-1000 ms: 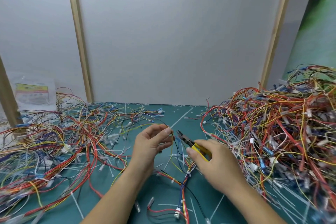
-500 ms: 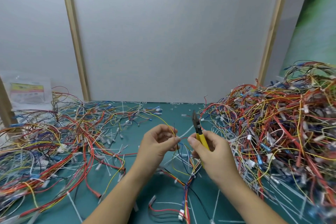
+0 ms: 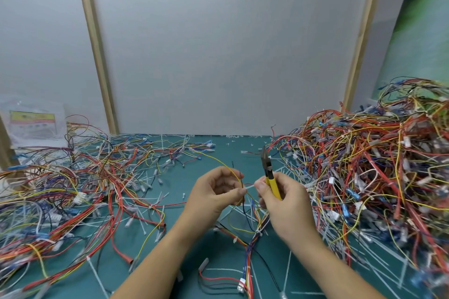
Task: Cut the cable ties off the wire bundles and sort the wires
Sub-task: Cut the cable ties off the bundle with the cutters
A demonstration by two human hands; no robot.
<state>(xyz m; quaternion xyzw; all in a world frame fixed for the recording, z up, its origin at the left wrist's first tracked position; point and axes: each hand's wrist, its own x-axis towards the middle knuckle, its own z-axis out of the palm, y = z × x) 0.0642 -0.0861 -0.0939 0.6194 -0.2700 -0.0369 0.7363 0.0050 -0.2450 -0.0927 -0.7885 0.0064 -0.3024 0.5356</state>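
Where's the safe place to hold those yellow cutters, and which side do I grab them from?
Hold the cutters by the yellow handles, coming from below, the way the right hand holds them. The dark pointed blades stick up and away from the person, so the handle end is the blunt part, probably safest to wrap fingers round.

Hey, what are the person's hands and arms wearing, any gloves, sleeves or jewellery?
Nothing shows. The left hand and right hand are bare: no gloves, rings or watch. The left forearm and right forearm are uncovered down to the frame's edge, no sleeves.
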